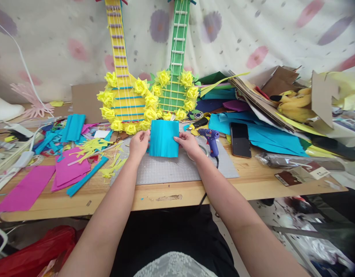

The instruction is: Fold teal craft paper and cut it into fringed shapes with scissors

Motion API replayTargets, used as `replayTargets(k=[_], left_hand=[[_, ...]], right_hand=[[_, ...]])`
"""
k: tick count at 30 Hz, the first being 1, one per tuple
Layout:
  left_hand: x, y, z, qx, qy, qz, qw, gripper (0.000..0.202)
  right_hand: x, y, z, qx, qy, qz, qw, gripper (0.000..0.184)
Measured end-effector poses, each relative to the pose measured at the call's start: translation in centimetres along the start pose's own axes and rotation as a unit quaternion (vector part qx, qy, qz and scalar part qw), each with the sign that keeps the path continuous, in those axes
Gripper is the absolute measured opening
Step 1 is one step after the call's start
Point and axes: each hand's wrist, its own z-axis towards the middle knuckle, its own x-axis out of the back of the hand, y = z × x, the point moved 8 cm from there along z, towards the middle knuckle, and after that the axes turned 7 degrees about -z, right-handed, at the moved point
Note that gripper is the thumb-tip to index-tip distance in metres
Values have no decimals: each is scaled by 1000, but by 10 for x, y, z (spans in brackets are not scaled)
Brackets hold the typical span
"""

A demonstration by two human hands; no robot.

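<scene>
Both my hands hold a square piece of turquoise crepe paper (164,138) upright above the grey cutting mat (171,169). My left hand (139,144) pinches its left edge. My right hand (189,143) pinches its right edge. Just behind the paper stand two paper guitars, a yellow one (124,104) and a green one (175,92), both ringed with yellow paper flowers.
A purple glue gun (211,139) and a black phone (240,140) lie right of the mat. Magenta paper sheets (64,173), turquoise strips (72,127) and yellow scraps (90,148) cover the left of the wooden table (165,194). Piles of coloured paper and cardboard (269,96) fill the right.
</scene>
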Motion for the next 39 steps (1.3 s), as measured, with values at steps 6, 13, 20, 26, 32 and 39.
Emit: replayTargets(k=[6, 13, 20, 26, 32, 39], left_hand=[[-16, -10, -2, 136, -48, -193, 971, 44], [-31, -13, -6, 140, -95, -295, 941, 45], [-2, -12, 3, -2, 60, -200, 978, 39], [15, 19, -8, -99, 107, 23, 989, 43], [11, 14, -5, -79, 82, -73, 991, 45], [-16, -17, 0, 75, 12, -282, 956, 43]], right_hand=[[-7, -13, -6, 32, -42, -5, 999, 41], [-15, -18, -11, 38, -77, -21, 996, 42], [-12, -14, -7, 18, -55, -14, 998, 41], [-12, -16, -9, 25, -51, -12, 998, 38], [-12, -18, -11, 24, -58, 10, 998, 42], [-15, -15, -13, 2, -79, 68, 995, 43]])
